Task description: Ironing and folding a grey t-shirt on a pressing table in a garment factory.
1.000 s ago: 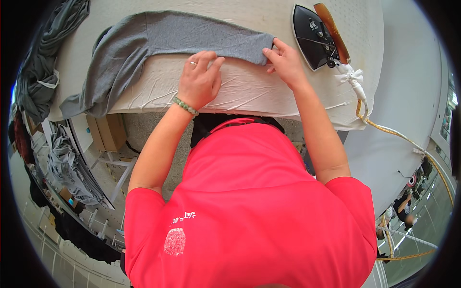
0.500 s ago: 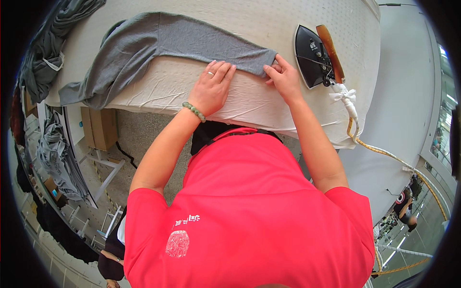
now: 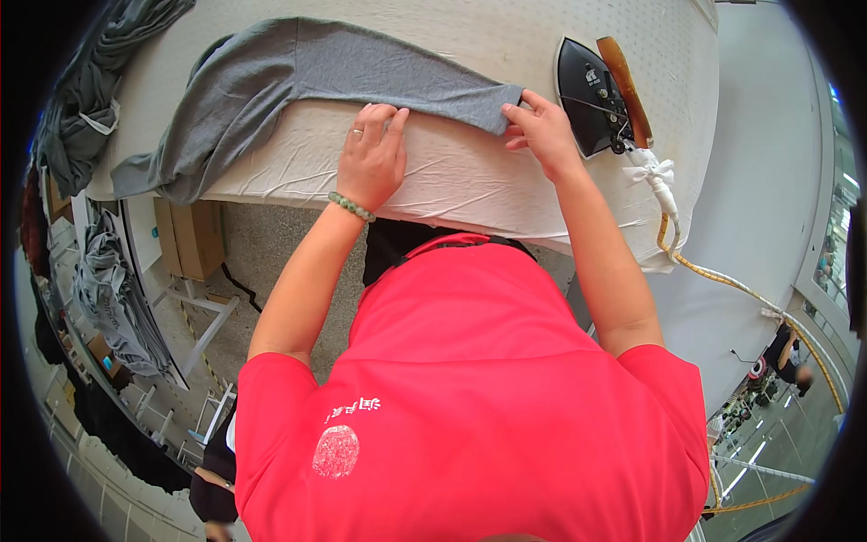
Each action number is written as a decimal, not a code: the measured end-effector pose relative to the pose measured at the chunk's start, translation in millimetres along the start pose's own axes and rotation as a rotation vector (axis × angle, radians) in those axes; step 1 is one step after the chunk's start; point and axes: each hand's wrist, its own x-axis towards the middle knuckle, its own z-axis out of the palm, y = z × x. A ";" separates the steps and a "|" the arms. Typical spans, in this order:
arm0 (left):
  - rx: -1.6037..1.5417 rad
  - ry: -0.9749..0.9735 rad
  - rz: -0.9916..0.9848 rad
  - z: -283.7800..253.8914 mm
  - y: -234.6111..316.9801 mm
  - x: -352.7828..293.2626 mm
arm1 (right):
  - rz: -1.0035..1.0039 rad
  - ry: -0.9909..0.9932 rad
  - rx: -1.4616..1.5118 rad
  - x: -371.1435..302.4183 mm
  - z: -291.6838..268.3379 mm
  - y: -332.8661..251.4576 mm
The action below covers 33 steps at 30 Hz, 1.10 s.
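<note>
A grey knit garment [image 3: 379, 72] lies on a cloth-covered pressing table, with one sleeve-like part stretched to the right and the rest bunched at the left. My right hand [image 3: 547, 135] pinches the cuff end of that sleeve between thumb and fingers. Along the sleeve's near edge rests my left hand [image 3: 372, 161], its fingers loosely stretched and slightly apart, fingertips at the fabric. A black iron [image 3: 589, 95] with a wooden handle lies just right of my right hand.
A cord wrapped in white and yellow [image 3: 722, 275] runs from the iron off the right edge of the pressing table [image 3: 452, 200]. More grey garments [image 3: 77, 122] are heaped at the far left. A cardboard box [image 3: 191, 239] stands below the table's left part. Other people show at the rim.
My left hand has slid left along the sleeve's near edge, and its fingers have spread a little. My right hand stays at the cuff.
</note>
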 end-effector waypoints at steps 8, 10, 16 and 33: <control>0.064 -0.032 0.064 -1.6 -11.5 9.5 | -0.087 0.087 -0.067 0.9 2.5 19.3; 0.045 -0.037 0.061 -1.8 -14.4 10.1 | -0.075 0.112 -0.055 1.8 3.9 20.3; 0.022 -0.041 0.087 -3.5 -22.8 25.4 | -0.064 0.105 -0.050 4.4 2.9 15.3; -0.156 -0.195 0.096 -10.2 -5.5 32.9 | -0.224 0.151 -0.230 -15.0 12.1 5.9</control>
